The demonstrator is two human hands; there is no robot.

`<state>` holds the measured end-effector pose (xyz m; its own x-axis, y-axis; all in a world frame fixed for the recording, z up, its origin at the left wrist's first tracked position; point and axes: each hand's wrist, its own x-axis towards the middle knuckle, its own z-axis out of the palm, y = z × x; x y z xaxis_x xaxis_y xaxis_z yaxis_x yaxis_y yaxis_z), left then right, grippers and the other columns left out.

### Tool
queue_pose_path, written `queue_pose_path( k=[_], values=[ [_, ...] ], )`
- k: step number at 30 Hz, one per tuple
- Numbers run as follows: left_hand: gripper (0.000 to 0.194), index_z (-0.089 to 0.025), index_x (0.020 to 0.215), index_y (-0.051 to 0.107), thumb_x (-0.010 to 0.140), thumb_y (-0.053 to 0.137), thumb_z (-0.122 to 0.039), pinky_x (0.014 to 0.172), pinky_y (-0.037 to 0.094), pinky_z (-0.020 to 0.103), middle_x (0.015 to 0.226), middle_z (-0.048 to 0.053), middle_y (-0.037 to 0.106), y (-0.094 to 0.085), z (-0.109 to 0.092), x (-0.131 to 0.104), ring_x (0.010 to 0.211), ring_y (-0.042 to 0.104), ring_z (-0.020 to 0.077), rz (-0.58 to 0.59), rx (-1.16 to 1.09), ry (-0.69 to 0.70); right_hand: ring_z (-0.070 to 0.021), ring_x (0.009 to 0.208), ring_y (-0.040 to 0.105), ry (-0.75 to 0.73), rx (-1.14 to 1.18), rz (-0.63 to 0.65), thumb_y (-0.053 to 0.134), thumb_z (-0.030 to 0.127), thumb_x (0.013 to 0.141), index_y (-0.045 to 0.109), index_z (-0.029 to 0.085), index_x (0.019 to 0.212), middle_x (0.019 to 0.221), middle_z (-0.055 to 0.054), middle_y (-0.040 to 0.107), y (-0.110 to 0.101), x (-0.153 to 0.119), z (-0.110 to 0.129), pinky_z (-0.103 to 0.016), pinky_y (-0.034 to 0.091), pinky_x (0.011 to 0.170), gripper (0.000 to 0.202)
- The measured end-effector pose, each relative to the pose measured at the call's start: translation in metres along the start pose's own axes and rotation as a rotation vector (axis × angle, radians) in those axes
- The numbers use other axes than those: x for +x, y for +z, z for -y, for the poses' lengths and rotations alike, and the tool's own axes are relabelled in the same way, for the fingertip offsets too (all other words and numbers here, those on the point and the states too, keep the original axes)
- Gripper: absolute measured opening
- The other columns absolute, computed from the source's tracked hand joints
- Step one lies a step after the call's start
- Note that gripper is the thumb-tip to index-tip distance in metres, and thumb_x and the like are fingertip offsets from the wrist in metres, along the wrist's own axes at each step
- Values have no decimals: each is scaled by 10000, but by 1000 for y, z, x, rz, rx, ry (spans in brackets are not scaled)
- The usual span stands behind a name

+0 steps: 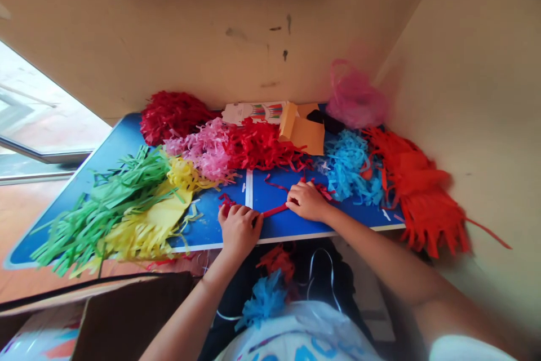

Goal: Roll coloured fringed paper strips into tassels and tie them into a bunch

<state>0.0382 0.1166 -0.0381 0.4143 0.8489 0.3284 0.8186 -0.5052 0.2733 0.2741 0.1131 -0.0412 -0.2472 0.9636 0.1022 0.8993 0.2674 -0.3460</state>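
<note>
So the blue table is the landmark: fringed green paper spills over its left side, yellow fringe right beside it. At the front edge, the left hand grips one end of a dark red strip, the right hand pinches the other. Orange-red fringe hangs off its right end.

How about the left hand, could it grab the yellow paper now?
Probably yes: mostly bare blue tabletop lies between the left hand and the yellow paper, though it may have to let go of the red strip first.
</note>
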Motion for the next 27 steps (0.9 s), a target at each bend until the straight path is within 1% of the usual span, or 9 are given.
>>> queue_pose_path(
  k=[5,8,10,13,16,18,20,24,27],
  values=[
    [253,-231,665,698,865,603,-354,1002,273,541,741,55,696,2,1,6,890,574,271,53,60,2,-179,794,553,57,5,5,678,243,797,634,189,642,781,-19,680,2,8,1,-306,284,716,170],
    [154,-278,832,738,883,593,-287,1032,249,551,860,40,721,2,2,5,958,572,271,50,50,80,-174,773,556,85,7,-3,700,256,787,644,195,689,778,-7,684,1,8,2,-306,293,718,128],
    [224,-348,921,747,889,576,-208,1073,188,575,938,15,734,2,4,4,1020,565,274,47,40,164,-183,816,563,88,-11,-47,702,277,811,668,203,780,830,-14,696,-1,5,4,-326,304,760,87],
    [330,-400,939,752,871,570,-134,1097,133,598,969,-9,741,1,7,5,1052,561,277,66,35,233,-221,975,546,-136,-99,-148,663,327,882,695,234,863,957,-34,711,-4,-1,8,-404,275,890,101],
    [343,-402,936,754,864,563,-126,1110,137,599,973,-14,737,-1,8,10,1064,566,273,65,27,277,-206,980,531,-406,-213,-161,549,261,965,699,244,869,930,-18,720,-2,-3,9,-432,245,935,179],
    [293,-368,914,759,855,575,-148,1125,132,597,961,-2,731,-3,6,14,1070,571,273,44,22,298,-192,948,534,-435,-260,-147,490,198,987,690,226,873,899,-18,719,-1,-1,10,-423,255,931,232],
    [220,-324,883,758,856,588,-187,1137,129,591,936,14,727,-2,3,17,1066,578,272,13,25,304,-193,944,535,-395,-263,-136,510,211,980,684,218,869,917,-23,717,0,1,14,-417,267,918,207],
    [210,-300,816,745,897,573,-211,1127,165,564,863,8,728,4,-1,16,1020,599,249,-52,43,302,-221,1022,519,-303,-284,-184,570,255,949,673,216,940,1067,-53,695,4,0,29,-422,271,922,111],
    [223,-321,815,743,913,574,-214,1109,189,527,830,-15,738,7,1,11,1010,606,231,-82,30,310,-208,975,524,-368,-333,-191,498,177,975,667,199,907,964,-52,697,12,-5,32,-402,273,911,184]
  ],
)
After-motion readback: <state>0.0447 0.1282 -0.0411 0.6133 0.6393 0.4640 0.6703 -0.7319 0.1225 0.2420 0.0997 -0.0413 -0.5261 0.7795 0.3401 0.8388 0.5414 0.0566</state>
